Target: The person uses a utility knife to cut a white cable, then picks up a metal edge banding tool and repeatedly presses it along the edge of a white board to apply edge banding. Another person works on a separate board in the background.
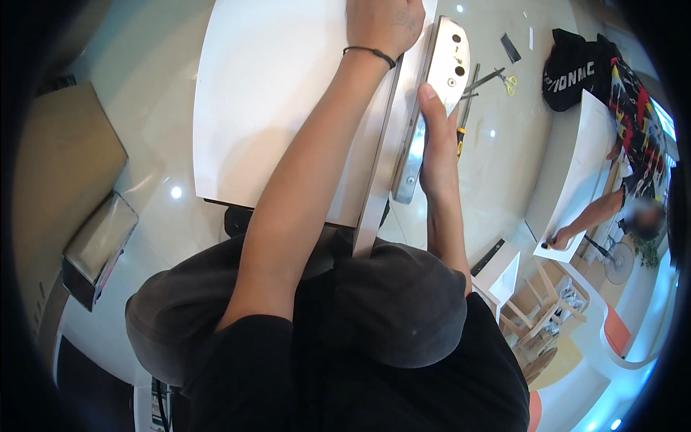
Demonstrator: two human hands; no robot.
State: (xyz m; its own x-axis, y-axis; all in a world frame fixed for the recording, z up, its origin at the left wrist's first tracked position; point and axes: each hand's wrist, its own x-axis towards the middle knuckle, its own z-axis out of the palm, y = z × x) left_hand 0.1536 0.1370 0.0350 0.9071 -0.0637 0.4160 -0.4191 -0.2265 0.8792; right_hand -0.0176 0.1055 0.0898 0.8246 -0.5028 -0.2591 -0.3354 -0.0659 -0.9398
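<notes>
1 holed metal bracket (440, 68), held just beside the white board's (266, 93) right edge: right hand (440, 137) closed on it, left hand's (385, 23) finger state untellable, cut off by frame; apparently positioning, calling for steady alignment.

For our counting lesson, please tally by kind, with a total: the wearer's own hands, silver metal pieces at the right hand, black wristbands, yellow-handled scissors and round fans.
Wearer's left hand and right hand: 2
Silver metal piece: 1
Black wristband: 1
Yellow-handled scissors: 1
Round fan: 1
Total: 6
</notes>
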